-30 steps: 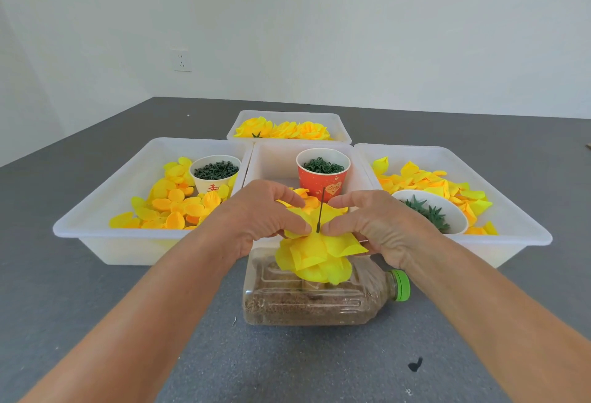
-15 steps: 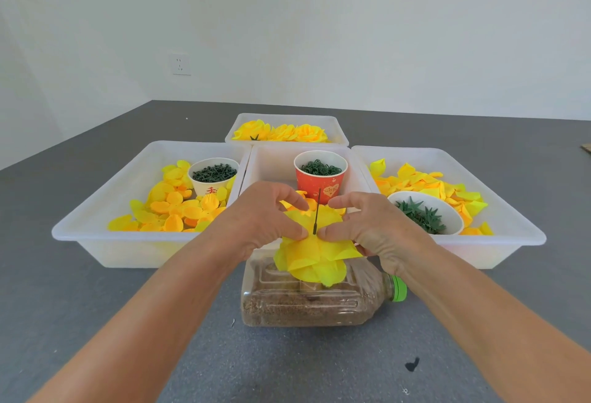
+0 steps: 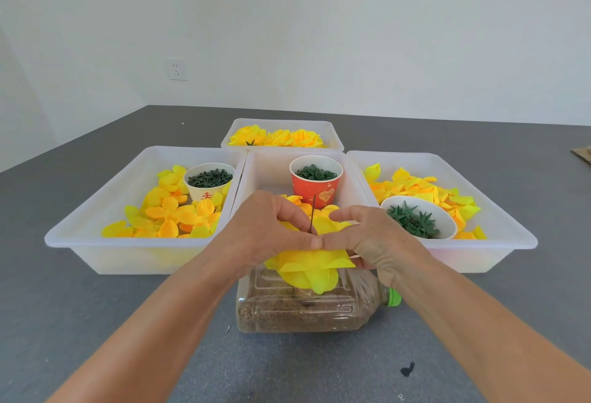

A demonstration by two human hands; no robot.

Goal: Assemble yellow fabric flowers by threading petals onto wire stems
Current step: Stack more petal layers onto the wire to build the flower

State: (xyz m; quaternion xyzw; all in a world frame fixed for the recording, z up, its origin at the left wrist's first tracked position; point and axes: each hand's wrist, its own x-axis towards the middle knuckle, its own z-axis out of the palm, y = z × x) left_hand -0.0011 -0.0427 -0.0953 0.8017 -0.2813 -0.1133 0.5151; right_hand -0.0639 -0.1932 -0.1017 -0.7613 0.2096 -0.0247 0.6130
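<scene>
Head view: left hand point(image 3: 271, 233) and right hand point(image 3: 367, 239) — thumbs touching (grip clamped) — pinch yellow flower point(image 3: 307, 270).

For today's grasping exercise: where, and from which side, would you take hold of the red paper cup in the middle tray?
Grip the red cup around its upper wall just under the rim, coming from above and behind. It stands upright and widens toward the top, so fingers wrap it there securely. Both hands and the yellow flower on its wire crowd the near side, while the tray behind it looks free.
</scene>
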